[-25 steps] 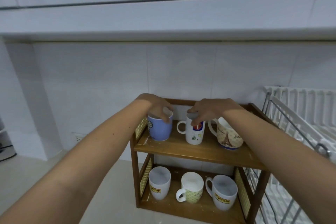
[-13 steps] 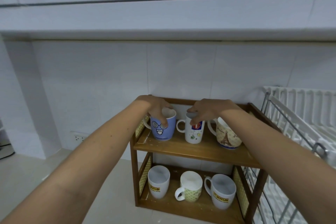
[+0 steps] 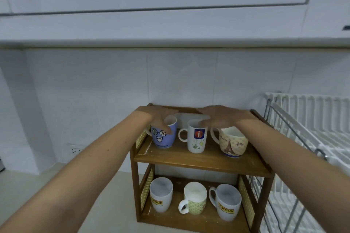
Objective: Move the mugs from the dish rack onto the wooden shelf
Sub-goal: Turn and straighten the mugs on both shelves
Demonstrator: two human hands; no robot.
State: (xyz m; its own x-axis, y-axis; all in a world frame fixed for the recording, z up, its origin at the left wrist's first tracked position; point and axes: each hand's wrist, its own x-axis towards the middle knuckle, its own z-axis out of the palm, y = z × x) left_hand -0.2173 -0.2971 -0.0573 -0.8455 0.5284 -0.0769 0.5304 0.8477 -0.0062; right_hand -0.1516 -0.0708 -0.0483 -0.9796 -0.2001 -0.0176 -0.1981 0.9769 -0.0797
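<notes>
The wooden shelf [image 3: 198,161] stands against the tiled wall with three mugs on each level. On top are a blue mug with a cartoon face [image 3: 162,141], a white mug with a red emblem [image 3: 197,141] and a cream Eiffel Tower mug [image 3: 233,143]. My left hand [image 3: 158,118] grips the blue mug's rim, thumb on its front. My right hand [image 3: 219,116] hovers flat over the white mug, fingers spread and blurred. Below stand two white Jotun mugs [image 3: 161,196] [image 3: 228,204] and a patterned mug [image 3: 195,201].
A white and metal dish rack [image 3: 312,119] stands right of the shelf; no mugs are visible in the part that shows. A wall socket [image 3: 75,150] sits low on the left. An overhead cabinet [image 3: 170,24] hangs above the pale counter [image 3: 56,185].
The blue mug has been turned so that its face points forward and stands on the top board. My right hand's fingers have lifted off the white mug and spread.
</notes>
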